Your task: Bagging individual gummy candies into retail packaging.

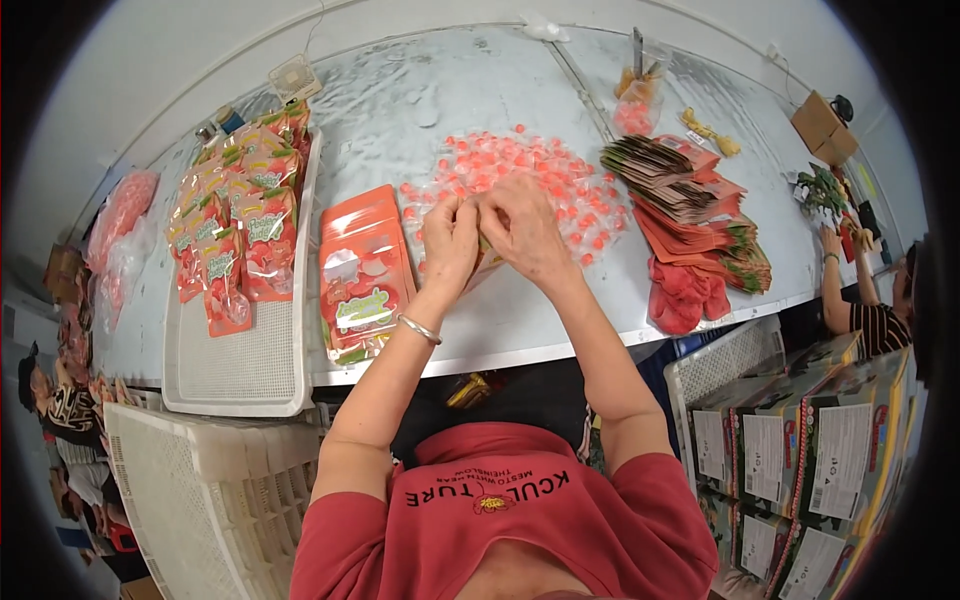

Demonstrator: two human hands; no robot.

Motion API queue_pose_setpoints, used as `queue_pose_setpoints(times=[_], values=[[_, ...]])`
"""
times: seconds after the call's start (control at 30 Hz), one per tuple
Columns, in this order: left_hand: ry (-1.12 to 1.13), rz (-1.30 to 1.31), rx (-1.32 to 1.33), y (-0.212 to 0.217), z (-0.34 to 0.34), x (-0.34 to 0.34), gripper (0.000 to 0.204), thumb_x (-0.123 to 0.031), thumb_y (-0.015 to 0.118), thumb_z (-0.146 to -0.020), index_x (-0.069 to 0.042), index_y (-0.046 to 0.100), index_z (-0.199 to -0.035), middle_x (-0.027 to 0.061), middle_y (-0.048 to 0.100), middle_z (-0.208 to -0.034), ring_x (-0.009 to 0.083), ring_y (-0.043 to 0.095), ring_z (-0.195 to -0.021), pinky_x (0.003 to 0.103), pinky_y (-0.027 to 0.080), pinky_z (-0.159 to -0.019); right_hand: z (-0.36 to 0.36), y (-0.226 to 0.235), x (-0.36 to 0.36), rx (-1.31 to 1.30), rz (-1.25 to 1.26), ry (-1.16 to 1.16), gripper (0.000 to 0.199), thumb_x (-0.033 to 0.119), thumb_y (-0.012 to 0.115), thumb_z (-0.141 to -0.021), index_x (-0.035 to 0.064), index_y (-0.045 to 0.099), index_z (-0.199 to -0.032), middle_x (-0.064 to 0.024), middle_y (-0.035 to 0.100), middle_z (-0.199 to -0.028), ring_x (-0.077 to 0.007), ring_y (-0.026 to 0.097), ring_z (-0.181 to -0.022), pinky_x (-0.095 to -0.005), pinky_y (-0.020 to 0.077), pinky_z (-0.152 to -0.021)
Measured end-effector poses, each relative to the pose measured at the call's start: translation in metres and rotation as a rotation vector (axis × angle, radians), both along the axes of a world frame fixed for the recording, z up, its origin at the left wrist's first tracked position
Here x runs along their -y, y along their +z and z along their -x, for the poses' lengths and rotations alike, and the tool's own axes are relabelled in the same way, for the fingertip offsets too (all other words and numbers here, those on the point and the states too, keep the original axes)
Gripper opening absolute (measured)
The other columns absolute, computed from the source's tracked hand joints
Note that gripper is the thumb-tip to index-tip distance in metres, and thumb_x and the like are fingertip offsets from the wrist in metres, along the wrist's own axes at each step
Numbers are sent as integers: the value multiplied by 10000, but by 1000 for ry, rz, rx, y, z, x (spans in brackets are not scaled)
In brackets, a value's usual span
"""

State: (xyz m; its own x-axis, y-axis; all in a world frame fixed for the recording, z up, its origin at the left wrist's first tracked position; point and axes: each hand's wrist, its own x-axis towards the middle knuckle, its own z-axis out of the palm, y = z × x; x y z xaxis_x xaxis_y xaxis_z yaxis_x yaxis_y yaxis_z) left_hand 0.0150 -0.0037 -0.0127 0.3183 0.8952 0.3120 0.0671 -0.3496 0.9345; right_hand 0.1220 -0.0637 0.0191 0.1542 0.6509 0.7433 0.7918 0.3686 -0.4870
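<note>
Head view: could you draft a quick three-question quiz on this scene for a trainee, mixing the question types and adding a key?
1. Multiple choice: how are the left hand and right hand placed?
a) far apart, at opposite ends of the table
b) close together at a pouch
c) both inside the white tray

2. True or false: the red cloth and the white tray lie on opposite sides of the hands.

3. Short answer: on which of the person's wrists is the metal bangle?

Key: 1. b; 2. true (tray to the left, cloth to the right); 3. the left.
</note>
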Motion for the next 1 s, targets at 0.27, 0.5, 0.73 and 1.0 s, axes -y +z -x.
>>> queue_pose_setpoints(times=[0.27, 0.5, 0.73, 1.0], values=[[9, -241, -151, 26, -15, 23, 200, -127, 484, -856, 31, 517, -739, 207, 543, -638, 338, 553, -591, 398, 418, -546, -11, 19, -16, -36, 15, 1, 180, 146, 485, -859, 13, 539, -967, -117, 548, -855, -258, 525, -843, -361, 419, -744], [-257, 196, 204, 36, 16, -6, 247, -200, 507, -886, -18, 543, -723, -59, 465, -649, 37, 400, -595, 227, 329, -488, -19, 56, 20, -48, 505, 447, 252, 203, 648, -753, 42, 633, -946, -107, 628, -966, -253, 590, -927, -364, 476, -754], [-59, -121, -32, 90, 56, -42, 236, -139, 504, -840, 33, 542, -681, 27, 494, -561, 52, 412, -551, 258, 350, -483, 7, 103, -13, 573, 512, 442, 364, 230, 710, -704, 27, 637, -997, -108, 644, -935, -264, 606, -880, -361, 479, -754], [264, -179, 298, 110, 160, -37, 213, -127, 531, -861, 34, 635, -769, 6, 586, -696, 57, 457, -629, 225, 367, -555, 32, 46, -55, -558, 408, 629, 395, 354, 580, -857, 40, 618, -1094, -142, 626, -1088, -236, 583, -1034, -325, 427, -919]])
